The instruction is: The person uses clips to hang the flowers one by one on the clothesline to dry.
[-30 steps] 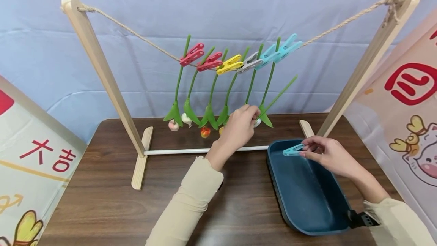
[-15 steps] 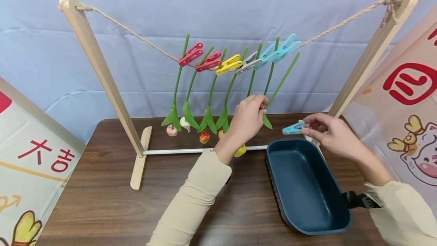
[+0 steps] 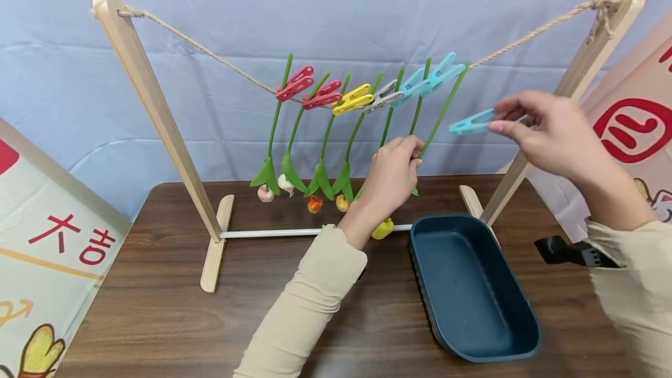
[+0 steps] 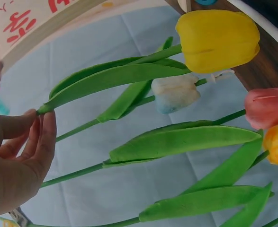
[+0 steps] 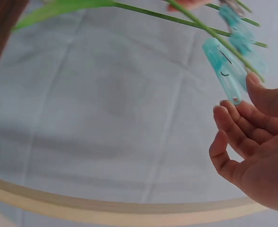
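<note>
My left hand (image 3: 394, 174) pinches the green stem of a yellow tulip (image 4: 217, 41), just above its leaves, with the bloom hanging down. The stem's free end reaches up to the rope (image 3: 517, 48), beside the rightmost hung clothespin. In my right hand (image 3: 551, 133) a light blue clothespin (image 3: 472, 123) is held by its handle end, to the right of that stem. Several artificial tulips hang head down from the rope under red (image 3: 295, 84), yellow (image 3: 354, 99), grey (image 3: 384, 97) and light blue clothespins (image 3: 443, 73). My left hand partly hides the hung tulips behind it.
A wooden frame with a left post (image 3: 157, 115) and a right post (image 3: 572, 80) carries the rope. Its white bottom bar (image 3: 273, 233) crosses the brown table (image 3: 173, 319). At the right stands a dark blue tray (image 3: 472, 284). Cloth (image 3: 220, 150) hangs behind.
My right hand has lifted the light blue clothespin from over the tray, up and right. My left hand has raised the yellow tulip until its stem end is level with the rope.
</note>
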Tool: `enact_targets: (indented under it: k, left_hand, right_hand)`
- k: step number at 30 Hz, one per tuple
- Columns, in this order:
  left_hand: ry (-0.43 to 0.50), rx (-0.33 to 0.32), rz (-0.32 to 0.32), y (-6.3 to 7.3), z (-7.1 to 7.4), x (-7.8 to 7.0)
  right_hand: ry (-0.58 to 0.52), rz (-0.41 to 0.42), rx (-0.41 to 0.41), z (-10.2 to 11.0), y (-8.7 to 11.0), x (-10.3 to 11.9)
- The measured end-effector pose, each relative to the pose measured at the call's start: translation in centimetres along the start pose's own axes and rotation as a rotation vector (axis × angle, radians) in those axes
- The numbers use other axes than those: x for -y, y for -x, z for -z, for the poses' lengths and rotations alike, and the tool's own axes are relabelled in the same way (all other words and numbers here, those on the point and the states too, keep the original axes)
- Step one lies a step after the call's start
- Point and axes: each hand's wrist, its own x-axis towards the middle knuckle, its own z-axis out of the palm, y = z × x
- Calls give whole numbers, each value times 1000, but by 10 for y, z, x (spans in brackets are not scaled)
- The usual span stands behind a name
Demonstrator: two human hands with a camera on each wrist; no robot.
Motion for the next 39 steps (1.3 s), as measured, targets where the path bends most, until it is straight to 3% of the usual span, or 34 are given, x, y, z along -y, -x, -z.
enact_targets:
  k: [5,11,24,29,39]
  left_hand:
    - [-8,-24,-7,-2,-1,-2]
    - [-1,-33,-9,-3,-2,-2]
    - [27,-48,4,-1,-1,-3]
    - [18,-55,15,-3,-3,-2]
    - [22,-107,2,-8,-9,-2]
  right_hand:
    - [23,15,-98,12,-13,14]
    - [140,46,-155,24,-25,28]
    - [232,138,-300,36,-53,20]
    - [254,140,-275,37,-58,26]
    - [332,149,-85,39,-72,28]
